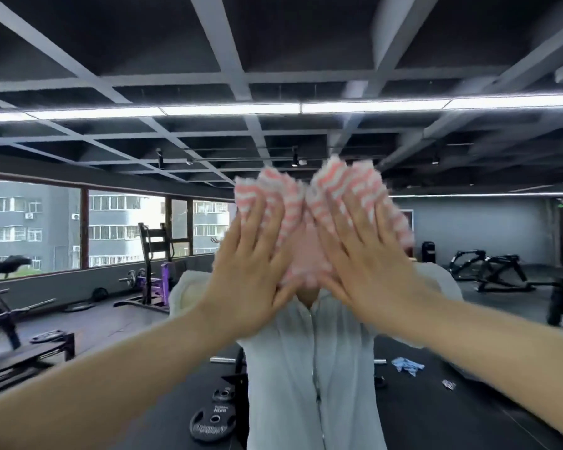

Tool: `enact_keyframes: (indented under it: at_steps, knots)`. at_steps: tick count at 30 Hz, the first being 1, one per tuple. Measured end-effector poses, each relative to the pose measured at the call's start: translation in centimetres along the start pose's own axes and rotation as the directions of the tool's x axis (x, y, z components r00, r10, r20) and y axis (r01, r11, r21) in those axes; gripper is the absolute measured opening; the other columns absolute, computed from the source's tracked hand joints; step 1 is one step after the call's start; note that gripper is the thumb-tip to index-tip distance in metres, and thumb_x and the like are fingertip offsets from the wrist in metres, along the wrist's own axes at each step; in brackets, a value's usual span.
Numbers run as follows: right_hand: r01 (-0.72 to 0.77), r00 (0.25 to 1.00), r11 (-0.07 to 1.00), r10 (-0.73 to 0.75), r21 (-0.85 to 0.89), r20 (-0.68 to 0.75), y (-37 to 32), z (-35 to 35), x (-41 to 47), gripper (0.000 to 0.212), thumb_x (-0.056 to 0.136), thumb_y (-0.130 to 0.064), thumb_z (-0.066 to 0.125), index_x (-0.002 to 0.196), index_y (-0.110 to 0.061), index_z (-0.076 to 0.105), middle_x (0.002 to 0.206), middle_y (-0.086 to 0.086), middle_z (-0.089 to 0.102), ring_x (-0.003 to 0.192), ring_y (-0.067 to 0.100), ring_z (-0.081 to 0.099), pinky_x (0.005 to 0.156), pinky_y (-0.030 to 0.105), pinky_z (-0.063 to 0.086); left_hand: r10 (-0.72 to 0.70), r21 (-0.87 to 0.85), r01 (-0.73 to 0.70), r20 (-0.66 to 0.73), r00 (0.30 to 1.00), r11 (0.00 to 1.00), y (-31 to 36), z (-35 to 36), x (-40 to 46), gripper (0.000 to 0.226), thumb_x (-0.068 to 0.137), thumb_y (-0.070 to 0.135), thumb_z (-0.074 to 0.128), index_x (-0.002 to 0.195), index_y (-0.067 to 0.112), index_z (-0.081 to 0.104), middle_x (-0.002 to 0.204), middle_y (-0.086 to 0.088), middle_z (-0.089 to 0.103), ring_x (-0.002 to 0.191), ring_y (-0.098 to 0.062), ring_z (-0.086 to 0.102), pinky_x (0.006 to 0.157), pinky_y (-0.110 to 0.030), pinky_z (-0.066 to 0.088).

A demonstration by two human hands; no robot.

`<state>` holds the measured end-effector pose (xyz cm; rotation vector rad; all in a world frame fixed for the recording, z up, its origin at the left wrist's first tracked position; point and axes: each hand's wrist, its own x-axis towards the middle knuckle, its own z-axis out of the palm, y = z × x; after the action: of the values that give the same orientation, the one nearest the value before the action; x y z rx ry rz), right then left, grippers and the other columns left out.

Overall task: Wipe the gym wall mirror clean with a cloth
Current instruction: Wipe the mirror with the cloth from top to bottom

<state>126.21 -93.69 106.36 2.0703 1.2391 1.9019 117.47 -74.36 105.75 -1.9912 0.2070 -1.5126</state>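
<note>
Left hand (254, 264) and right hand (368, 254) both flat, fingers spread, palms pressing pink-striped cloth (306, 203) against mirror (468, 222); cloth bunched, blurred; nothing gripped.

hands (306, 274): 2 | cloth (293, 203): 1 | weight plates (208, 425): 2

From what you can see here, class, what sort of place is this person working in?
Most likely a gym: weight plates on the dark floor, a purple weight rack by the windows, all reflected in a wall mirror.
</note>
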Motion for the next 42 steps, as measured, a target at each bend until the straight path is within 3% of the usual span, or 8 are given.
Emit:
enact_keyframes:
  at_steps: [3,8,15,21,28,34,39,42]
  knots:
    - [0.037,0.996,0.999,-0.035,-0.016,0.086,-2.8,0.8,-7.3,0.08,0.091,-0.051,0.031,0.152,-0.004,0.009,0.16,0.019,0.001,0.147,0.039,-0.002,0.116,0.057,0.002,0.124,0.009,-0.125,0.095,0.988,0.992,3.9,0.5,-4.6,0.065,0.1,0.05,0.011,0.153,0.012,0.01,0.158,-0.022,-0.003,0.144,-0.044,-0.002,0.115,-0.057,0.004]
    - [0.043,0.987,0.999,-0.044,0.014,0.152,-2.0,0.4,-10.0,0.075,0.09,-0.053,0.029,0.15,-0.007,0.02,0.16,0.018,0.008,0.146,0.039,0.001,0.116,0.056,0.001,0.174,-0.04,-0.171,0.105,0.979,0.984,6.7,0.6,-5.7,0.059,0.1,0.049,0.01,0.147,0.016,0.025,0.15,-0.018,0.022,0.145,-0.041,-0.005,0.113,-0.056,0.007]
    - [-0.256,0.966,0.966,0.257,-0.03,0.035,8.0,-1.9,1.7,0.066,0.094,-0.057,0.0,0.149,-0.026,-0.017,0.16,0.009,-0.012,0.145,0.032,-0.015,0.113,0.045,-0.019,-0.083,-0.017,0.082,-0.075,0.994,0.997,2.6,0.1,9.1,0.064,0.099,0.049,0.015,0.151,0.012,0.017,0.153,-0.026,0.023,0.14,-0.045,0.019,0.112,-0.06,0.015]
    - [-0.425,0.887,0.904,0.427,-0.05,0.173,13.3,-5.1,8.0,0.062,0.101,-0.048,0.013,0.152,-0.026,-0.015,0.16,0.006,-0.019,0.146,0.029,-0.019,0.115,0.047,-0.014,-0.311,-0.021,0.314,0.086,0.946,0.949,0.4,-2.5,18.9,0.073,0.086,0.062,0.009,0.152,0.032,0.0,0.16,-0.014,-0.006,0.144,-0.04,-0.009,0.115,-0.052,-0.006]
    - [-0.249,0.968,0.968,0.249,0.027,0.012,11.5,-2.3,0.2,0.075,0.097,-0.056,0.007,0.153,-0.006,0.014,0.158,0.023,0.006,0.146,0.039,0.001,0.116,0.044,-0.009,-0.057,-0.058,0.051,-0.109,0.992,0.997,4.0,-0.4,13.3,0.062,0.095,0.045,0.027,0.147,0.013,0.033,0.151,-0.026,0.028,0.137,-0.052,0.02,0.111,-0.061,0.02]
    - [-0.113,0.992,0.992,0.116,-0.057,0.045,7.8,0.5,-10.3,0.064,0.102,-0.047,0.008,0.149,-0.005,0.016,0.155,0.024,0.011,0.146,0.039,-0.002,0.117,0.052,-0.007,0.084,-0.101,-0.085,-0.015,0.996,0.991,12.1,1.2,3.8,0.062,0.098,0.04,0.024,0.151,0.011,0.01,0.155,-0.019,0.009,0.143,-0.043,0.0,0.116,-0.056,0.007]
    - [-0.03,0.992,0.998,0.037,-0.061,0.119,7.2,0.8,-15.0,0.068,0.099,-0.05,0.017,0.153,-0.009,0.011,0.159,0.015,-0.013,0.147,0.037,-0.004,0.115,0.059,0.007,0.13,-0.087,-0.123,0.079,0.988,0.989,15.6,1.3,0.4,0.067,0.093,0.048,0.03,0.149,0.014,0.019,0.152,-0.017,0.02,0.14,-0.044,0.015,0.115,-0.054,0.004]
    - [-0.046,0.993,0.998,0.05,-0.035,0.111,9.0,0.0,-13.3,0.068,0.099,-0.053,0.011,0.15,-0.008,0.017,0.16,0.017,0.002,0.146,0.038,0.002,0.115,0.057,0.005,0.079,-0.105,-0.075,0.034,0.996,0.992,15.0,1.2,2.6,0.063,0.094,0.046,0.028,0.149,0.016,0.019,0.152,-0.017,0.02,0.138,-0.044,0.018,0.114,-0.055,0.01]
